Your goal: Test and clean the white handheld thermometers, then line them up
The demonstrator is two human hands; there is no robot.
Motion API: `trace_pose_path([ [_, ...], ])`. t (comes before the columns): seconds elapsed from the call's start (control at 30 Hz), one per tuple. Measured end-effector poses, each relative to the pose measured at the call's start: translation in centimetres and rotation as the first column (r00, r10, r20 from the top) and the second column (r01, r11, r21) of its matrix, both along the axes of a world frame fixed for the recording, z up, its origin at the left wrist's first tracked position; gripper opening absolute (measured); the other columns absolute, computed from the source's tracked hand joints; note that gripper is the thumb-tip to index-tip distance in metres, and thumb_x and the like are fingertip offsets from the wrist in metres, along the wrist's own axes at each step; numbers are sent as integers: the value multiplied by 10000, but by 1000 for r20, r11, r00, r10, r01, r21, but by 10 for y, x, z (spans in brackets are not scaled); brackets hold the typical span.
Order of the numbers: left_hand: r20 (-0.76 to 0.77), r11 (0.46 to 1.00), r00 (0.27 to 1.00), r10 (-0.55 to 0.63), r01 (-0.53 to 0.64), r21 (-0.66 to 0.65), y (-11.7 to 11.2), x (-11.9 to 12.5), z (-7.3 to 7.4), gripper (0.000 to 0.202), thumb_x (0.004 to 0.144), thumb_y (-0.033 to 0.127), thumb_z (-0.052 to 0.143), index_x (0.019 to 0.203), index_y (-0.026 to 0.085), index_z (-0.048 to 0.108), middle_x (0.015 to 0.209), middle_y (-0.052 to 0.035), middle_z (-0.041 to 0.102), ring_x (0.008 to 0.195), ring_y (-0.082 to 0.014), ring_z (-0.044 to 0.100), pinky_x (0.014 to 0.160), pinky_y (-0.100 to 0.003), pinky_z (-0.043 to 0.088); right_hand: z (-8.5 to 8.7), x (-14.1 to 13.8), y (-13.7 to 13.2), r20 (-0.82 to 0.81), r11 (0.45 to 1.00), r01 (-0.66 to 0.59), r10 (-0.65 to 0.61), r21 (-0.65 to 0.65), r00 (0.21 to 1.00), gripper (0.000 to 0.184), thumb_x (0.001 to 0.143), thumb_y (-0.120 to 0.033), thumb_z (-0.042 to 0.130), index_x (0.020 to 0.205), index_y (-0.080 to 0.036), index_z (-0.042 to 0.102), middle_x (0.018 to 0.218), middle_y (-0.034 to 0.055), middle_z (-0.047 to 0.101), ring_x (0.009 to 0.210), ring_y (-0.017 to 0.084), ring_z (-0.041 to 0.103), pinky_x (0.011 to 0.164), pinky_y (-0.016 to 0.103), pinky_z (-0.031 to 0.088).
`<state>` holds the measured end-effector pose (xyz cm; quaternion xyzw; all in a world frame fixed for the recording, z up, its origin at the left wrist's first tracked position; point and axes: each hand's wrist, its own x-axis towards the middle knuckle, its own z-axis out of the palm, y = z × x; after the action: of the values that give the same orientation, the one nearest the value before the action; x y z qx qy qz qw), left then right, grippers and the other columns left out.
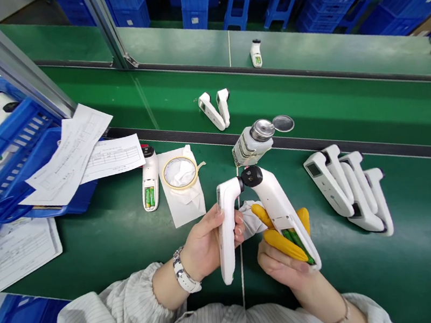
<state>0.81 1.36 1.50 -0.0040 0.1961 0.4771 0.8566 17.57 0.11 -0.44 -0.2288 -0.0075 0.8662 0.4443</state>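
Note:
My left hand (207, 239) is wrapped round the handle of a white infrared thermometer (227, 236), seen from its side. In my right hand (283, 262), with yellow finger covers (283, 243) on some fingers, is a second thermometer (276, 195) whose uncovered battery bay shows green batteries (295, 239). The black heads of the two thermometers are close together, perhaps touching. A crumpled pale cloth (252, 218) shows between my hands. Just beyond them stands a pump bottle (251, 145) with its metal lid flipped up.
Several thermometers (346, 190) lie at right; two more (216, 111) rest on the green belt (164, 98). At left are an open-backed thermometer (150, 180), a tape roll (179, 172) on paper, loose sheets (75, 156) and a blue crate (14, 155). A metal post (14, 57) rises there.

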Motion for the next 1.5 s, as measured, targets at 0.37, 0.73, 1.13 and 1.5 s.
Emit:
trace_pose_path([
  [0.37, -44, 1000, 999, -8, 7, -15, 0, 0, 0, 271, 745, 259, 637, 978, 139, 569, 738, -34, 564, 636, -99, 526, 586, -187, 427, 8, -12, -6, 363, 980, -93, 23, 175, 931, 338, 730, -402, 695, 1022, -239, 640, 811, 47, 673, 709, 176, 589, 613, 305, 452],
  [0.73, 1, 1000, 1000, -11, 11, 9, 0, 0, -4, 275, 786, 270, 578, 1035, 153, 565, 746, -35, 555, 620, -112, 513, 571, -215, 406, 7, -9, -6, 313, 970, -119, 49, 212, 949, 301, 787, -398, 624, 1033, -228, 657, 705, 35, 632, 612, 147, 539, 589, 276, 437],
  [1.13, -6, 994, 1000, 11, -10, 105, -3, 2, -6, 190, 799, 271, 588, 942, 155, 540, 758, -31, 564, 619, -104, 510, 545, -206, 387, 7, -13, -4, 286, 970, -77, 7, 233, 958, 263, 793, -345, 632, 1017, -212, 664, 741, 40, 643, 628, 126, 563, 584, 233, 461],
  [1.5, -48, 984, 998, 36, -27, 176, -4, 3, -6, 192, 770, 280, 627, 886, 164, 527, 704, -14, 541, 572, -85, 475, 541, -205, 365, 4, -11, -5, 303, 972, -94, 25, 217, 953, 269, 788, -352, 637, 1024, -224, 667, 780, 35, 673, 676, 127, 589, 658, 247, 478],
])
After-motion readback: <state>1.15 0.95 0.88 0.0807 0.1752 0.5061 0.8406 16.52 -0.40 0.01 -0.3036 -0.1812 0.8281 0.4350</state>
